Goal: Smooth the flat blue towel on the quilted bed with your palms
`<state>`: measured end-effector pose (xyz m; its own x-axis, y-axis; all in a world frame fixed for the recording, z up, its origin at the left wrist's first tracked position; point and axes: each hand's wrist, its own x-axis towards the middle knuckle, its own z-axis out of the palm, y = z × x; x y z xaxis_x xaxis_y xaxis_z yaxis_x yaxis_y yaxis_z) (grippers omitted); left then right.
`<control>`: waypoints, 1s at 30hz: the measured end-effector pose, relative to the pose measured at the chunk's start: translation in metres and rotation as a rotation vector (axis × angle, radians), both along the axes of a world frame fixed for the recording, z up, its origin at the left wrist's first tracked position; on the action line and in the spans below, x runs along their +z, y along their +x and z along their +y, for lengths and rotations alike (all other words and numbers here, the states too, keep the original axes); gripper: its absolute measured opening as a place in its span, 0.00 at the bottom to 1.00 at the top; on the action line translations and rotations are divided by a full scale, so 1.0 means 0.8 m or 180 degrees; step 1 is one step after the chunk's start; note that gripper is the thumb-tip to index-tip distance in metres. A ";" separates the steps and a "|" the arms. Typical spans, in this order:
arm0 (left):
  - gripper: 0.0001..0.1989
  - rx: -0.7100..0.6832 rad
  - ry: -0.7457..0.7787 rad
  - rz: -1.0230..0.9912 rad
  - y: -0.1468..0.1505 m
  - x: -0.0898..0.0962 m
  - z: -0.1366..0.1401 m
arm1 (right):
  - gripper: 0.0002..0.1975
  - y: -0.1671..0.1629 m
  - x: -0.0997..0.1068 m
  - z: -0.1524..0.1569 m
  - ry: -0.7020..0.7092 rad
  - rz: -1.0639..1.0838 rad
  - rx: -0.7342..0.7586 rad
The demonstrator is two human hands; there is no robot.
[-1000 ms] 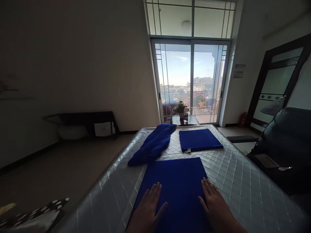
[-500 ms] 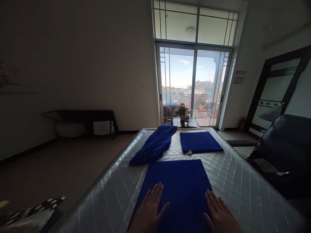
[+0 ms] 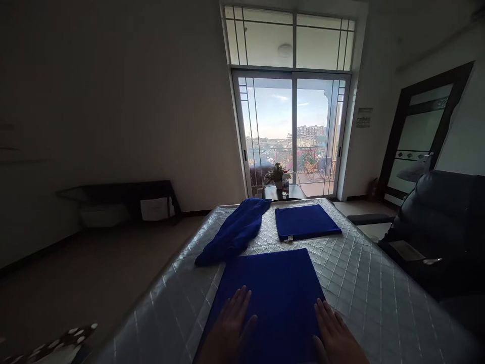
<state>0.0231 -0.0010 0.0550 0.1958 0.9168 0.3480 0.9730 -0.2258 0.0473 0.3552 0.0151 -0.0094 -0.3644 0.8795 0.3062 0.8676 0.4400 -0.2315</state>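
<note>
A flat, smooth rectangle of blue cloth [image 3: 278, 293] lies right in front of me on a quilted silver cover [image 3: 364, 283]. My left hand [image 3: 230, 323] rests on its left part, fingers stretched out and thumb apart. Along its right edge lies my right hand [image 3: 335, 331], also flat with fingers extended. Just beyond, a crumpled blue cloth [image 3: 237, 230] touches or overlaps the far left corner of the flat one. To the right of that sits a neatly folded blue cloth [image 3: 306, 222] with a small white tag on its near edge.
A small dark table [image 3: 295, 192] with a potted plant [image 3: 278, 173] stands past the far edge, before glass sliding doors [image 3: 293, 131]. A dark armchair [image 3: 443, 222] is at the right. Against the left wall is a low black rack [image 3: 125, 194]. Polka-dot fabric [image 3: 62, 341] shows lower left.
The view has turned slightly, so everything sits a little further left. Both hands stay flat on the blue cloth, in nearly the same places.
</note>
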 end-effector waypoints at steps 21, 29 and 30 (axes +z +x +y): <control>0.33 -0.0839 -0.0572 -0.0185 0.063 0.011 0.006 | 0.28 0.010 0.020 -0.003 -0.0427 0.0060 0.0180; 0.39 0.0074 0.0011 -0.0030 -0.063 -0.035 -0.044 | 0.27 0.014 0.017 -0.002 -0.0489 0.0122 0.0221; 0.39 0.0197 0.0101 -0.0072 -0.066 -0.038 -0.048 | 0.27 0.014 0.018 -0.002 -0.0478 0.0126 0.0219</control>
